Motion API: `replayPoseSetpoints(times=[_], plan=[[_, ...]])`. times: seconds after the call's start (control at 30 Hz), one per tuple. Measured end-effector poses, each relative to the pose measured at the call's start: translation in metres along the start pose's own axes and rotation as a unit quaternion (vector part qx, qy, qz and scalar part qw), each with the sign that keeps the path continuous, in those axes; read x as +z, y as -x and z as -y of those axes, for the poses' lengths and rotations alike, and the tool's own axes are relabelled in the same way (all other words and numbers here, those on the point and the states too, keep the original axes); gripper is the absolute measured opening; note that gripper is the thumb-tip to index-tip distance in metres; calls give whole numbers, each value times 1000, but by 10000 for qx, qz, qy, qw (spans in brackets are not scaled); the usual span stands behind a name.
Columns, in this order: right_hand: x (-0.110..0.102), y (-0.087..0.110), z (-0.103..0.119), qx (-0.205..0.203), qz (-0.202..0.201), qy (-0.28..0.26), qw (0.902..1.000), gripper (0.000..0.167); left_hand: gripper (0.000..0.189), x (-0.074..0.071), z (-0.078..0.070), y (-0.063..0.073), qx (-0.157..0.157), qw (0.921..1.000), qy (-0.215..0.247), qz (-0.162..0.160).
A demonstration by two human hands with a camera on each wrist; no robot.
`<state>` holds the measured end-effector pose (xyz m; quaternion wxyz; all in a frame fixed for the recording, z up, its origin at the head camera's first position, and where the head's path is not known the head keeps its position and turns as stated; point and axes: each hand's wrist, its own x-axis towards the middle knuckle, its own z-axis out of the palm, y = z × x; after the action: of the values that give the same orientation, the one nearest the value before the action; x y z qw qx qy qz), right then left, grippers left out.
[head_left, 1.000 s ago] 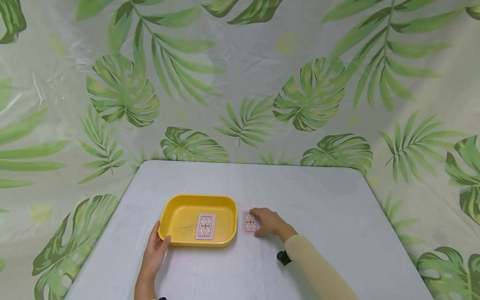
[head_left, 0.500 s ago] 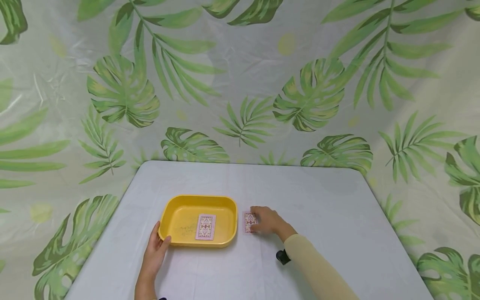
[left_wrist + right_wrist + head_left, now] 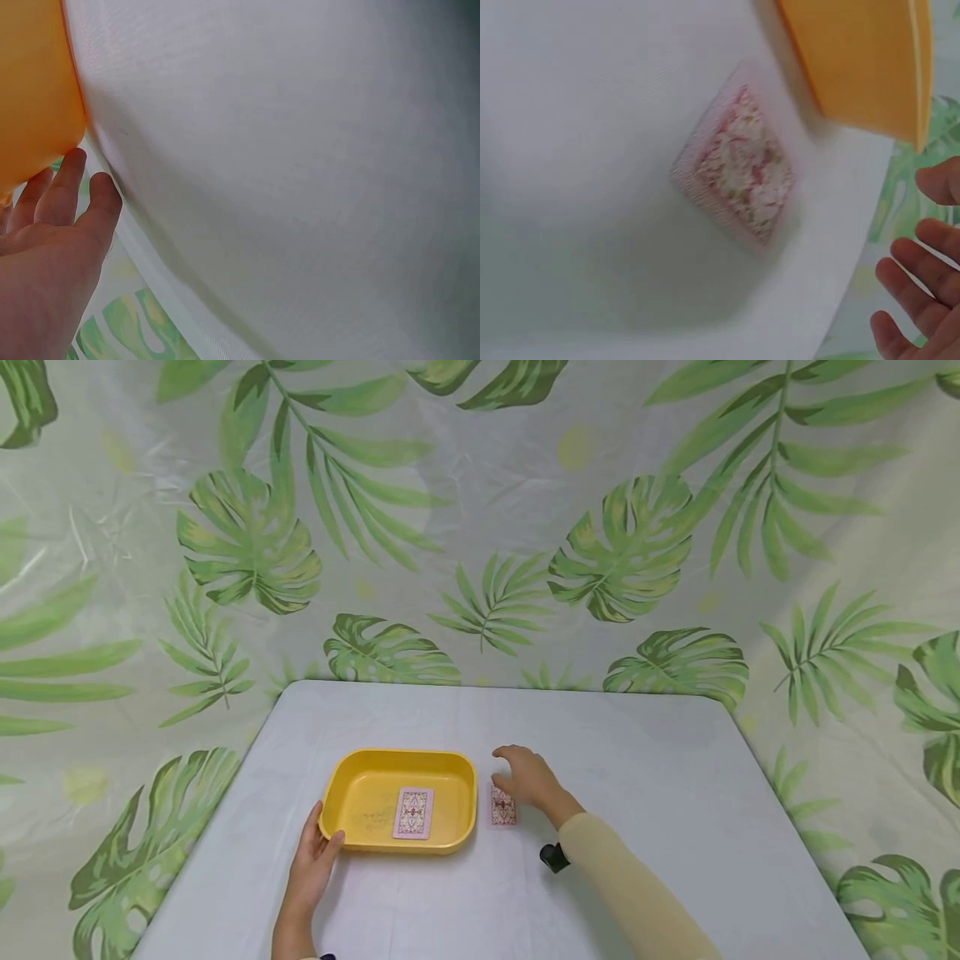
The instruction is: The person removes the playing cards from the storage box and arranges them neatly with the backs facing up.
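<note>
My left hand (image 3: 309,864) holds the near left corner of a yellow tray (image 3: 345,837), thumb at the near rim and fingers along the outer left wall. In the left wrist view, those fingers (image 3: 64,187) lie against the tray's outside. Inside the tray, right of its middle, is a stack of playing cards (image 3: 412,814), patterned back up. A second stack of playing cards (image 3: 503,808), also back up, lies on the table just right of the tray. Above its far right part hovers my right hand (image 3: 531,777); the right wrist view shows its fingers (image 3: 911,289) spread and apart from the cards.
A white cloth covers the table (image 3: 420,893). Behind and around it hangs a leaf-patterned sheet (image 3: 487,527). The tray's right wall stands close to the loose stack. A black strap device (image 3: 554,857) sits at my right wrist.
My right hand has come off the stack on the table and risen away toward the far side, its thumb and fingers parted. The left hand and tray have stayed in place.
</note>
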<state>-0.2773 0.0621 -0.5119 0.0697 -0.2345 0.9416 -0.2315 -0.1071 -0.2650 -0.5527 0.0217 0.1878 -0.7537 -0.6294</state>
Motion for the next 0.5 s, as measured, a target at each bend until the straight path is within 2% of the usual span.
replayPoseSetpoints(times=[0.23,0.5], plan=[[-6,-6,25,-365,-260,54,9990,39,73,-1,-1,0,32,10000,15,-12],[2,-11,47,-543,-215,331,9977,38,73,0,0,0,64,10000,15,-17]])
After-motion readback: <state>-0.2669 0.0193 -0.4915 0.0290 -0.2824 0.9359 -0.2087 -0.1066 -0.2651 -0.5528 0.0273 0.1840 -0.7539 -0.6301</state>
